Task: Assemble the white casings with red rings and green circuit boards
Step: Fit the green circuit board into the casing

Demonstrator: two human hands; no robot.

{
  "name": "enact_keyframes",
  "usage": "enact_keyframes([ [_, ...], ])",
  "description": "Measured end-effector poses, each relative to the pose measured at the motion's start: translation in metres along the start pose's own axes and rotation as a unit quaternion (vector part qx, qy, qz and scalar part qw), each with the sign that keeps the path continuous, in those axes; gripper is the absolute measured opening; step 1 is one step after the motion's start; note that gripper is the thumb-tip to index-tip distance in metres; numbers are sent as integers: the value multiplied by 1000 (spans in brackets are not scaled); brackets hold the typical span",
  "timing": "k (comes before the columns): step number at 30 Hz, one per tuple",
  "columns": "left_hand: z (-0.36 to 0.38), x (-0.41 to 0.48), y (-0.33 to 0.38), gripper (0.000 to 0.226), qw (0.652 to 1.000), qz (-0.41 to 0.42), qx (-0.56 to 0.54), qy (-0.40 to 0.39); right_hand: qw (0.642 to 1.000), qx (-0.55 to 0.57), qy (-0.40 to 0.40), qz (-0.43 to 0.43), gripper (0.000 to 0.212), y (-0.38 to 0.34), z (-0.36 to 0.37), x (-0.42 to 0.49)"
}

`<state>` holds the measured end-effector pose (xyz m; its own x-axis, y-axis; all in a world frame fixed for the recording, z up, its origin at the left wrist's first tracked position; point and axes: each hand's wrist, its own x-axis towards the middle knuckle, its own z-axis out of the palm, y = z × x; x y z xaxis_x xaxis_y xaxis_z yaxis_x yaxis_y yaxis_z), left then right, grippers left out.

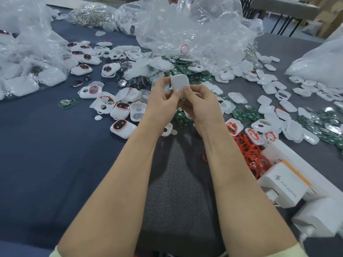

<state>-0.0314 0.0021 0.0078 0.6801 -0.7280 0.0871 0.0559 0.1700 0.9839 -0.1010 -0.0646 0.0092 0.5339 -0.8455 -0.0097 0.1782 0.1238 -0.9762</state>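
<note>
I have both hands on one white casing (179,82), raised over the middle of the table (46,145). My left hand (161,101) pinches its left edge and my right hand (201,102) curls round its lower corner. Its plain back faces me, so the inside is hidden. I judge I'm pressing it closed; next comes an even squeeze. Red rings (250,151) and green circuit boards (239,114) lie toward the right edge. A white box (284,184) near the right corner bears a lightning mark, its lettering unreadable.
</note>
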Motion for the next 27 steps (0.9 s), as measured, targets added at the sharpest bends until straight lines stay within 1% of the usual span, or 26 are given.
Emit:
enact_keyframes([
  [3,1,1,-2,33,1000,3,5,9,1000,-19,6,-7,8,2,0,-1],
  [6,-1,1,-2,33,999,3,-38,20,998,-63,-19,-20,4,1,-2,-1],
  [8,-2,1,-2,34,997,-1,-70,17,996,-84,-37,-22,7,0,-3,-1],
  [10,-2,0,-3,37,997,-11,-83,4,996,-80,-34,-16,9,-1,-5,0],
  [12,-2,0,-3,43,998,-11,-63,-2,998,-64,-17,-10,10,1,-3,1],
  [15,0,2,-2,47,1000,-7,-7,16,997,-72,4,-13,11,7,2,1],
  [17,0,2,-2,47,1000,-9,-2,26,997,-74,3,-9,11,7,3,2],
  [20,-2,3,-3,46,1000,-12,-6,27,997,-81,-12,4,11,3,0,3],
  [23,-3,5,-3,44,998,-39,-55,14,993,-117,-7,-6,18,-2,-5,3],
  [25,-3,4,-1,36,997,-53,-60,2,991,-134,2,-22,15,-4,-7,3],
  [27,-3,2,-1,27,998,-39,-51,-4,989,-144,2,-45,17,-6,-10,3],
])
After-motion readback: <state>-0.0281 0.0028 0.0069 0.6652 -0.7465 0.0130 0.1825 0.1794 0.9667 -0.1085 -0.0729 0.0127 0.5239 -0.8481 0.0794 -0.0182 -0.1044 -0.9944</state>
